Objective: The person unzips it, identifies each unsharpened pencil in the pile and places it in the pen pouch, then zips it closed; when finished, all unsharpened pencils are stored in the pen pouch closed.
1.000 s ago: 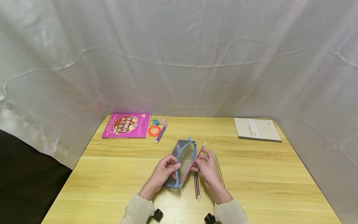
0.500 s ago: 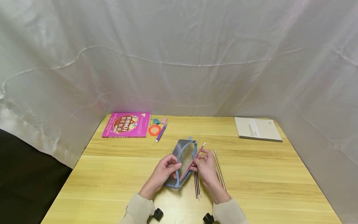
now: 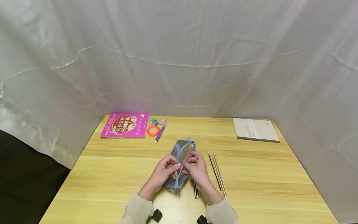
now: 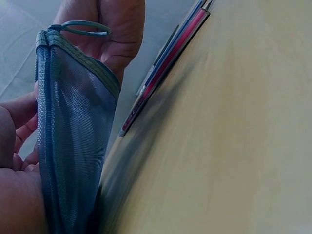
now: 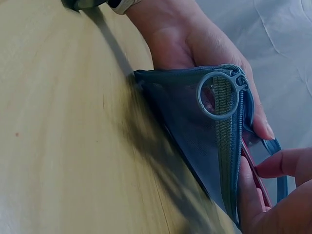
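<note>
We counted one pouch (image 5: pixel 187 122), blue-grey and zippered mesh, gripped by the left hand (image 3: pixel 164 171); the right hand (image 3: pixel 196 168) pinched one red pencil (image 3: pixel 188 154). Two books (image 3: pixel 124 125) lay behind.

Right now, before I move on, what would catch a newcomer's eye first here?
Probably the bright magenta book at the far left of the table. Then, nearer and in the middle, a blue-gray mesh pouch: the left hand pinches its rim, and a red pencil slants into its open mouth in the grip of the right hand.
</note>
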`<state>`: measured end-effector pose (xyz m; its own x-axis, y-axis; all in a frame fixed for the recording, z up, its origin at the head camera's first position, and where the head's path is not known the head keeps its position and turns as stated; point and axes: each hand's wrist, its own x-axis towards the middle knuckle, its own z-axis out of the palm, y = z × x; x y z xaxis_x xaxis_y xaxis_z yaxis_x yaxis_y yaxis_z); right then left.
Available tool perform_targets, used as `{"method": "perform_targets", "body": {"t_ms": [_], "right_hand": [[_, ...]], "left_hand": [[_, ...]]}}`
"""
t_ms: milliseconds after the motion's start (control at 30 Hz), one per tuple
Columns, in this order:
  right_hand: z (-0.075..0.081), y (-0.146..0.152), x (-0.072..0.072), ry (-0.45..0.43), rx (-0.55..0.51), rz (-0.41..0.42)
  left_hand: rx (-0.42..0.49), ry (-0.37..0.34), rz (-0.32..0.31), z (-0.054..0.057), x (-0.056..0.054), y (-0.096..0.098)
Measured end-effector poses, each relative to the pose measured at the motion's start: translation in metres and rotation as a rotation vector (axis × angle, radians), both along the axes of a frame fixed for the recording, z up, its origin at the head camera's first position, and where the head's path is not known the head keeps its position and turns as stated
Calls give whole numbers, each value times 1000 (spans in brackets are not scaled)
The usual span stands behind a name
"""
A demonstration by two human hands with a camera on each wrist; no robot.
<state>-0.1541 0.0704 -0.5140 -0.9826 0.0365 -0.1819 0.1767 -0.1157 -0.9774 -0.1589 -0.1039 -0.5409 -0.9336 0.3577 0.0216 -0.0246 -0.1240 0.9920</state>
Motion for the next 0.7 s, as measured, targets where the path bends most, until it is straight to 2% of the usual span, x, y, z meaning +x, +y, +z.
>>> {"method": "perform_targets", "body": {"t_ms": [267, 700], "right_hand": [[0, 1, 0, -31, 23, 5], [4, 7, 2, -21, 43, 56]], "left_hand": [[-8, -4, -3, 1, 0, 0], [6, 12, 0, -1, 0, 0]]}}
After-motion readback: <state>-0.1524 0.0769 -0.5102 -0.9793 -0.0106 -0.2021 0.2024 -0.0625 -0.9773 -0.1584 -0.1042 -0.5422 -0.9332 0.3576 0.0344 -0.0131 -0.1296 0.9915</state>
